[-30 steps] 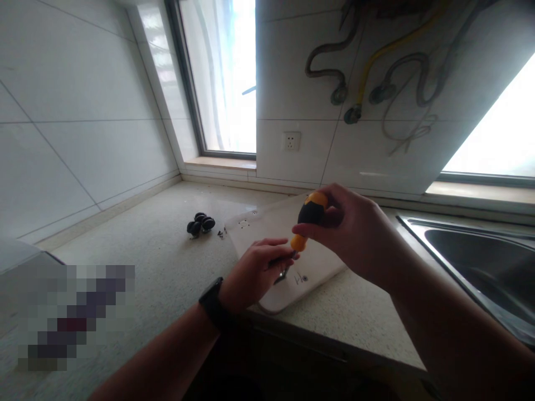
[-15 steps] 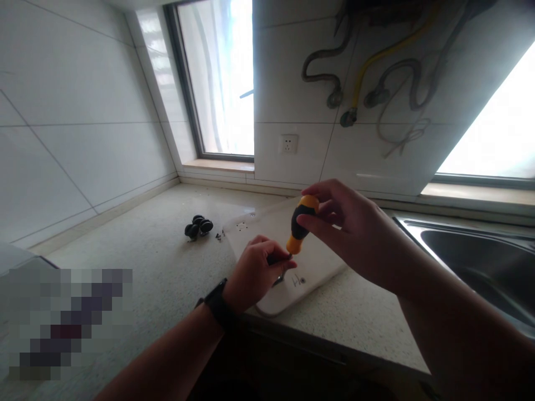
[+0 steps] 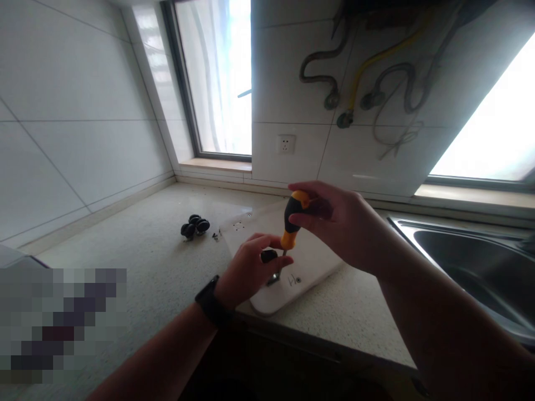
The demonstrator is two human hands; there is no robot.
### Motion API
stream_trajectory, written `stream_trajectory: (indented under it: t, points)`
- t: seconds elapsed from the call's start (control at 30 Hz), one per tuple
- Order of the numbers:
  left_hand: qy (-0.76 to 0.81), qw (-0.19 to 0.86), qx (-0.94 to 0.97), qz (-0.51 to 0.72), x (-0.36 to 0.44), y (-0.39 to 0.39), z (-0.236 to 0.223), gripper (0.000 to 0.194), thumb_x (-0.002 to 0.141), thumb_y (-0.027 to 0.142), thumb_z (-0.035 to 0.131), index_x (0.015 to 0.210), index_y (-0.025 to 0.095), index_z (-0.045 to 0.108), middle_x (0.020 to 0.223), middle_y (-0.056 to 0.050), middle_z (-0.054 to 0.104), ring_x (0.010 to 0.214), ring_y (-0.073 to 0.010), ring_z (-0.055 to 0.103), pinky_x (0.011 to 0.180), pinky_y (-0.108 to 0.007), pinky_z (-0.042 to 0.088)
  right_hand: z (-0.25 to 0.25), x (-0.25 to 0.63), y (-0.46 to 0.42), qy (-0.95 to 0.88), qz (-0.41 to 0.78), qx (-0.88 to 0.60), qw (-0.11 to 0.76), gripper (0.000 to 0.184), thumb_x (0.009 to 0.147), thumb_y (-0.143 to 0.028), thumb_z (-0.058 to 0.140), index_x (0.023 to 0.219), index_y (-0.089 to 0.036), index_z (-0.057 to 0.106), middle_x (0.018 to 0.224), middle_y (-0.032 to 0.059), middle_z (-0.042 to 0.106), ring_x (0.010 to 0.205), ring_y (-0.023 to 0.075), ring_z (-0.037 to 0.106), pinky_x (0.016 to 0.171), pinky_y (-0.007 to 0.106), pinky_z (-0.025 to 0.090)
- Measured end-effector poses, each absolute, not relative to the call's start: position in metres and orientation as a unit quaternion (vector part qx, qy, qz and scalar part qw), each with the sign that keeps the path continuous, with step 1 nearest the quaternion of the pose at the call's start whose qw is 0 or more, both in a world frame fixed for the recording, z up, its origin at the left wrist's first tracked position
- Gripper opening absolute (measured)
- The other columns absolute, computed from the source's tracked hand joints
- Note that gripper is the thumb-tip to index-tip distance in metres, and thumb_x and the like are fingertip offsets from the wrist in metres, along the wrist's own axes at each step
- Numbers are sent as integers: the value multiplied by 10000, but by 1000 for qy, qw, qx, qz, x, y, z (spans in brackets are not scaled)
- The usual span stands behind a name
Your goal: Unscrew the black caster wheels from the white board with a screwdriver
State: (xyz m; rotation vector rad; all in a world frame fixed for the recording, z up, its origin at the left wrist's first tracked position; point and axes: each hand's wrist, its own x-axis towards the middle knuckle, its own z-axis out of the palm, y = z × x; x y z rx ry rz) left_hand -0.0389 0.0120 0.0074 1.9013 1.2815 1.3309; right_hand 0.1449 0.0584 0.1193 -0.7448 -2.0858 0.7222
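My right hand (image 3: 334,223) grips the orange and black handle of a short screwdriver (image 3: 291,220), held upright with its tip pointing down at a white board (image 3: 309,259) on the countertop. My left hand (image 3: 246,267) is curled around a small black caster wheel (image 3: 268,256) and its metal bracket, pressed onto the board right under the screwdriver tip. A dark watch sits on my left wrist.
Spare black caster wheels (image 3: 193,225) and a few loose screws (image 3: 215,235) lie on the speckled countertop (image 3: 137,262) left of the board. A steel sink (image 3: 472,267) is at the right. Tiled walls, a socket (image 3: 285,144), hoses (image 3: 368,83) and windows stand behind.
The view and both hands have drifted slightly left. My left fingers have shifted so the black wheel now shows between them. The screwdriver stays upright over the bracket.
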Motion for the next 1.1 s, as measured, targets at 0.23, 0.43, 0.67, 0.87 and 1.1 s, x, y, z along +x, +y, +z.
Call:
stream_trajectory:
  t: [0.23, 0.43, 0.67, 0.87, 1.1]
  points:
    - [449, 347, 686, 455, -40, 12, 13, 170, 955, 287, 647, 1036, 202, 769, 1011, -50, 767, 914, -173, 682, 854, -315, 502, 121, 149, 57, -820, 361, -235, 377, 482, 862, -260, 666, 1332, -170, 605, 1173, 86, 677, 1046, 187, 671, 958, 368, 556]
    - [502, 315, 648, 479, -32, 12, 8, 162, 833, 341, 794, 848, 186, 748, 800, -13, 712, 720, -149, 612, 687, -286, 463, 120, 144, 48, -841, 222, -311, 383, 384, 870, -551, 675, 1138, -276, 685, 942, 15, 615, 798, 153, 609, 709, 329, 533]
    - [513, 288, 625, 513, -27, 12, 8, 229, 760, 337, 859, 727, 175, 700, 856, -22, 651, 760, -147, 595, 737, -295, 467, 115, 145, 46, -807, 227, -351, 417, 499, 738, -578, 801, 1059, -248, 607, 859, -6, 651, 706, 162, 639, 616, 325, 523]
    - [535, 294, 593, 525, -27, 13, 6, 342, 718, 380, 880, 698, 177, 606, 712, 10, 622, 648, -137, 537, 637, -287, 428, 115, 142, 44, -768, 331, -302, 457, 376, 733, -370, 834, 969, -202, 595, 937, 38, 715, 811, 203, 716, 697, 351, 603]
    - [537, 278, 592, 533, -25, 13, 5, 411, 682, 439, 896, 689, 183, 574, 695, 12, 617, 639, -140, 533, 620, -284, 424, 106, 134, 42, -783, 330, -260, 459, 252, 912, -185, 496, 1115, -244, 631, 1060, 29, 684, 990, 183, 654, 862, 389, 550]
